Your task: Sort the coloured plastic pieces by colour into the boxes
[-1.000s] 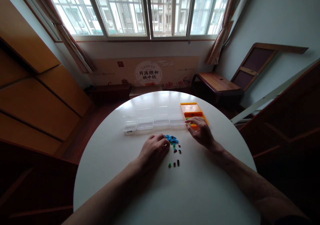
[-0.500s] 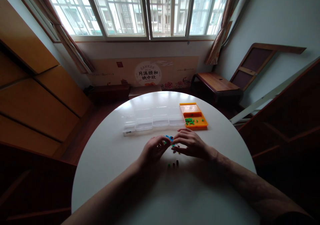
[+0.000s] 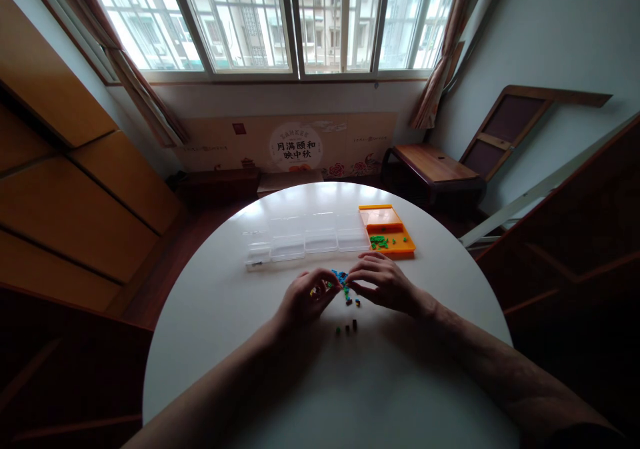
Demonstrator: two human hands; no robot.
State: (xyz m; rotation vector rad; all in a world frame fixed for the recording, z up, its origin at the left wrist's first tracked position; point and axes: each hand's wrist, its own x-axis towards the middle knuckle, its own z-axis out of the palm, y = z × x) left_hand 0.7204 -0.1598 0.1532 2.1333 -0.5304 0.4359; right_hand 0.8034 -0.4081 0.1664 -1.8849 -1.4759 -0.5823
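Small blue toy bricks [image 3: 339, 275] lie in a loose heap between my hands on the white table. My left hand [image 3: 306, 296] is at the heap's left side, its thumb and forefinger pinched together; whatever they hold is too small to make out. Coming in from the right, my right hand [image 3: 384, 284] has its fingertips bent together over the heap's edge, and what is in them is hidden. Green bricks [image 3: 347, 293] and a few dark ones [image 3: 349, 302] show just below the fingertips. Closer to me, a green piece [image 3: 338, 330] and a dark brown brick [image 3: 355, 324] stand apart from the heap.
An orange tray [image 3: 407, 248] with several green bricks sits beyond my right hand. Left of it lies an open clear plastic compartment box [image 3: 287, 252]. The round white table [image 3: 210, 342] curves away on both sides. A wooden bench [image 3: 435, 164] stands by the window wall.
My right hand has drawn slightly up and its lower fingers have lifted, so more of the green and dark bricks beneath show. My left hand has barely moved.
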